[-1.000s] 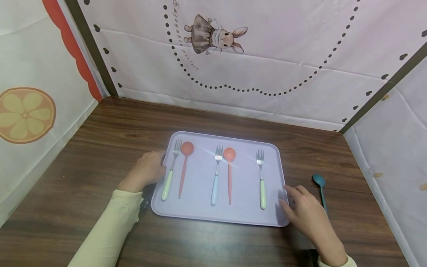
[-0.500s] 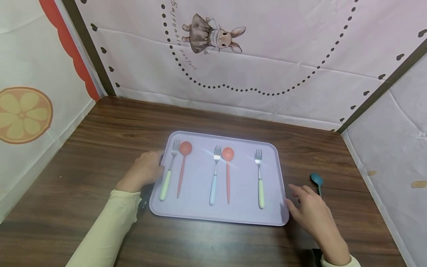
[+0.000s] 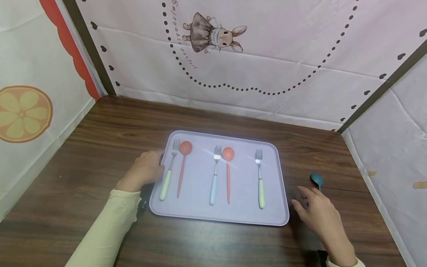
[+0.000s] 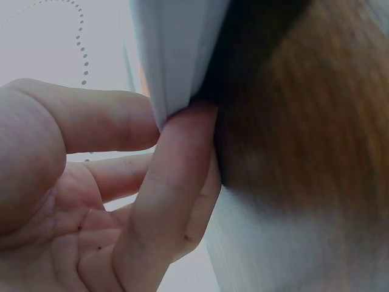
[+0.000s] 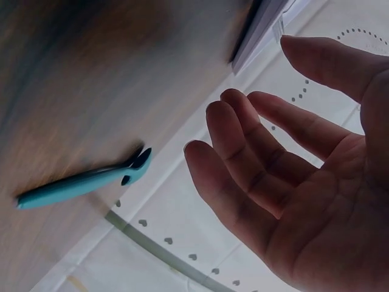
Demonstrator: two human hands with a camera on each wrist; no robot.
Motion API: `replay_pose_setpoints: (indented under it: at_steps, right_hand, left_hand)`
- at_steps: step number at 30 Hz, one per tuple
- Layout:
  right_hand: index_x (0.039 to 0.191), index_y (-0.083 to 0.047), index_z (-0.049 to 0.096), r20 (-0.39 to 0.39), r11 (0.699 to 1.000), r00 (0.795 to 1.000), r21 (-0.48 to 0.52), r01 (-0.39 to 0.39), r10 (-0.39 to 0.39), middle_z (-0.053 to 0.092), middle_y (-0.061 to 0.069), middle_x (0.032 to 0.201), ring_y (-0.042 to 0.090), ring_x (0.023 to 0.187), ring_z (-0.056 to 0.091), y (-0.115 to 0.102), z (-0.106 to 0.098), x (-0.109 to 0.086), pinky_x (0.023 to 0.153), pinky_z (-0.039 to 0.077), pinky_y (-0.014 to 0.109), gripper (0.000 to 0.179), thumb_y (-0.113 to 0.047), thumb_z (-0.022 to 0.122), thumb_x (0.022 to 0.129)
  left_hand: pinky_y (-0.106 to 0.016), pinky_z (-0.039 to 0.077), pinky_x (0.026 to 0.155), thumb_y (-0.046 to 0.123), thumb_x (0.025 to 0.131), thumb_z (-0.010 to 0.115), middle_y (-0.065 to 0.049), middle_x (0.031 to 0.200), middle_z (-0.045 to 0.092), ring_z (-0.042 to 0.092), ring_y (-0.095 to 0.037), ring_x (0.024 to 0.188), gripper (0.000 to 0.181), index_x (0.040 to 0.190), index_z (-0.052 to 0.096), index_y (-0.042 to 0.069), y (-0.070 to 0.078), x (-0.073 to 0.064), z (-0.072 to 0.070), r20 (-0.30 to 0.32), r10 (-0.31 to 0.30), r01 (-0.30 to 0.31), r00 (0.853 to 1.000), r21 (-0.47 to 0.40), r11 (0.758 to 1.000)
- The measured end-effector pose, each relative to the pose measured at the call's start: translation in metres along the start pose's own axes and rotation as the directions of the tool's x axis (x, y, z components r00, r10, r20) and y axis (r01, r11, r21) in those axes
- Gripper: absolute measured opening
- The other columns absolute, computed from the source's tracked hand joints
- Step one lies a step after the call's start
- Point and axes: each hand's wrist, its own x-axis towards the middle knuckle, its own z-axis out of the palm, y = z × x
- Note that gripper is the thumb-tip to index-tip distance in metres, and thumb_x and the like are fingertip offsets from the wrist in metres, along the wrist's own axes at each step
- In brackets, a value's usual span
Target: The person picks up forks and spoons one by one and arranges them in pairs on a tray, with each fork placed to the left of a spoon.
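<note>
A pale lilac tray lies on the table. My left hand grips its left edge; in the left wrist view the thumb and fingers pinch the rim from both sides. On the tray lie a green-handled fork and a coral spoon at left, a blue-handled fork and another coral spoon in the middle, and a second green-handled fork at right. My right hand holds nothing, fingers loosely bent, just right of the tray. Beside it is a teal spoon, its handle hidden in the head view.
The dark wooden table is walled at the back by a white cloth with a printed rabbit. More cloth closes the left side and the right side.
My right hand has left the tray's right edge and moved right, toward the teal spoon. The left hand stays at the tray's left edge, and the cutlery keeps its places.
</note>
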Motion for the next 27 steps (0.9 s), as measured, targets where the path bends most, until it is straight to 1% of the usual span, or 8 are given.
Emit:
replay_pose_setpoints:
  at_steps: [3,7,16,20,27]
  right_hand:
    - [0.126,0.001,0.066,0.005,1.0,1.0,-0.004,-0.012,0.012,0.069,0.015,0.103,0.035,0.087,0.068,0.004,0.0,-0.001,0.054,0.051,0.047,0.047,-0.022,0.077,0.086]
    - [0.127,0.002,0.065,0.016,0.999,0.999,-0.013,-0.03,0.03,0.069,0.016,0.103,0.036,0.087,0.068,0.01,0.0,0.0,0.054,0.051,0.049,0.048,-0.024,0.076,0.088]
    - [0.125,0.005,0.064,0.011,0.999,0.999,-0.017,-0.043,0.044,0.067,0.017,0.099,0.035,0.083,0.066,0.018,0.0,-0.002,0.055,0.052,0.046,0.047,-0.021,0.076,0.087]
    - [0.124,0.009,0.063,-0.003,0.999,0.999,-0.011,-0.048,0.048,0.067,0.022,0.099,0.038,0.083,0.066,0.021,0.0,-0.003,0.059,0.053,0.049,0.047,-0.018,0.076,0.087]
    - [0.121,0.015,0.061,-0.029,1.0,0.999,-0.009,-0.024,0.023,0.065,0.027,0.095,0.042,0.081,0.065,0.027,0.001,-0.001,0.065,0.053,0.055,0.047,-0.012,0.076,0.085]
  left_hand:
    - [-0.055,0.051,0.075,0.004,0.088,0.052,-0.022,0.101,0.063,0.059,-0.035,0.084,0.052,0.139,0.052,-0.008,0.0,0.0,0.0,0.005,-0.002,0.002,1.0,0.0,1.0]
    - [-0.056,0.05,0.076,0.004,0.088,0.052,-0.023,0.103,0.063,0.059,-0.036,0.086,0.053,0.139,0.051,-0.009,0.0,-0.001,0.001,0.001,0.002,-0.002,1.0,0.007,1.0]
    - [-0.054,0.051,0.075,0.003,0.087,0.053,-0.021,0.099,0.062,0.058,-0.034,0.084,0.051,0.137,0.053,-0.008,0.0,-0.002,0.002,-0.006,0.006,-0.006,1.0,0.003,1.0]
    - [-0.054,0.051,0.075,0.003,0.088,0.052,-0.021,0.099,0.062,0.058,-0.034,0.084,0.051,0.137,0.052,-0.009,0.0,-0.002,0.002,0.0,-0.001,0.001,1.0,0.001,1.0]
    - [-0.053,0.052,0.076,0.003,0.089,0.052,-0.022,0.103,0.062,0.059,-0.033,0.085,0.05,0.138,0.052,-0.009,0.001,-0.003,0.001,0.013,-0.021,0.021,1.0,-0.012,1.0]
